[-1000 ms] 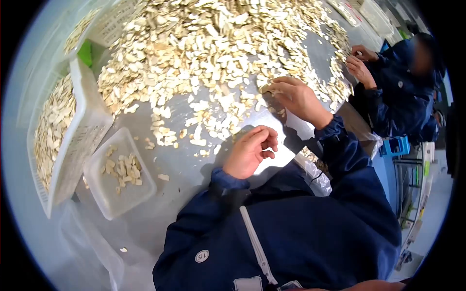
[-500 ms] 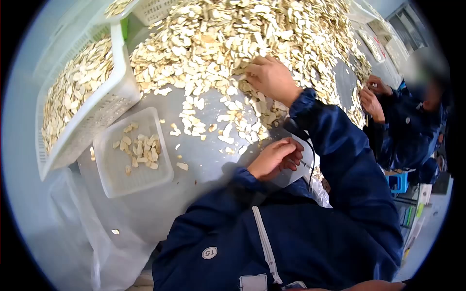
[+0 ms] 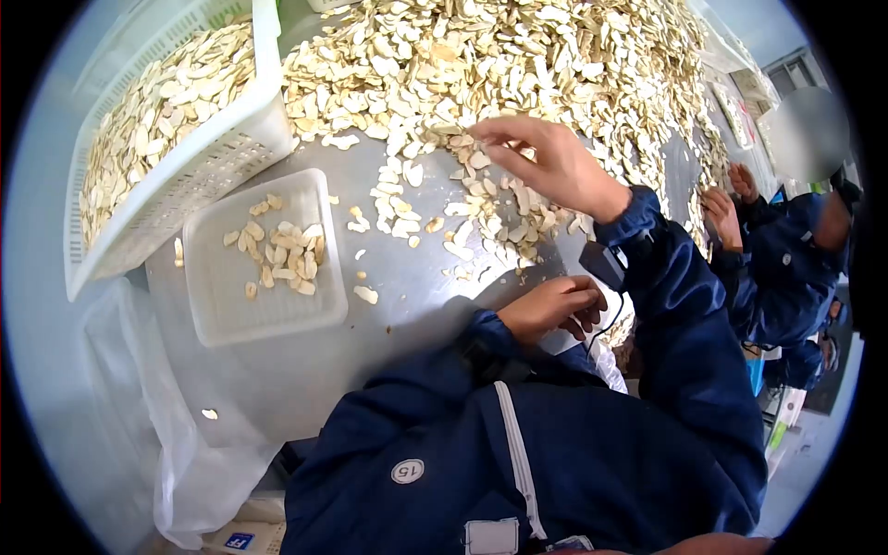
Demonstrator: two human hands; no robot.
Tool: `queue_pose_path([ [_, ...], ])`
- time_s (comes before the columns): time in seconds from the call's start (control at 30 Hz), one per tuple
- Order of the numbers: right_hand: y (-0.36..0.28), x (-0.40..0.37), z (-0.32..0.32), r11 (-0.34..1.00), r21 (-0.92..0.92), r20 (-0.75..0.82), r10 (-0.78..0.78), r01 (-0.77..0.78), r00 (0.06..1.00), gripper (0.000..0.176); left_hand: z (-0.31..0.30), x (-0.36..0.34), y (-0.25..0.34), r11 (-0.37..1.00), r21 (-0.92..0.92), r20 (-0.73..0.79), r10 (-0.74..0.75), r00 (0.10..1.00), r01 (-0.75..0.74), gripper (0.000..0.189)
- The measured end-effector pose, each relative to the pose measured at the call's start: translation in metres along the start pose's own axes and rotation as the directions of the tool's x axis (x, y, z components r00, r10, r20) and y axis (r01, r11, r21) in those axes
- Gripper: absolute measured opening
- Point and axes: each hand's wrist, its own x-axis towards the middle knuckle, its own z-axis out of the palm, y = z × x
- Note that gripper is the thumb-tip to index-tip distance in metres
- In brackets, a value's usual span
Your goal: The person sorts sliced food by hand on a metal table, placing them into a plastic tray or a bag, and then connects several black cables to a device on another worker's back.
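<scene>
Pale, flat dried slices (image 3: 499, 69) are heaped across the metal table, with looser ones (image 3: 481, 217) scattered towards me. My right hand (image 3: 560, 166) hovers at the near edge of the heap, fingers stretched forward and thumb apart, its fingertips just over the slices. I see nothing clearly held in it. My left hand (image 3: 558, 310) rests low near the table's front edge, palm turned down and inward, fingers curled. What it holds, if anything, is hidden. To its left stands a shallow white tray (image 3: 217, 310) with a small group of slices in it.
A white perforated basket (image 3: 185, 190) full of slices tilts at the left. Clear plastic sheeting (image 3: 176, 435) hangs over the near left table edge (image 3: 277, 398). At the right, a co-worker in a dark blue jacket (image 3: 786, 268) has both hands (image 3: 726, 213) by the heap.
My right hand has lifted back from the slices and its fingers have straightened apart. My left hand stays low with fingers curled. The view has shifted slightly. The co-worker's hands have moved apart.
</scene>
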Motion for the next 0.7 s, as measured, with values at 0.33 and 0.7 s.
queue_pose_path([
  [0.33,0.093,-0.128,-0.021,0.863,-0.466,-0.21,0.106,-0.195,0.972,0.033,0.005,-0.006,0.008,1.0,-0.008,-0.04,-0.006,0.999,0.005,0.025],
  [0.7,0.09,-0.088,-0.001,0.929,-0.341,-0.245,0.06,-0.144,0.968,0.038,0.006,-0.007,0.01,1.0,0.001,-0.081,0.014,0.997,-0.014,0.025],
])
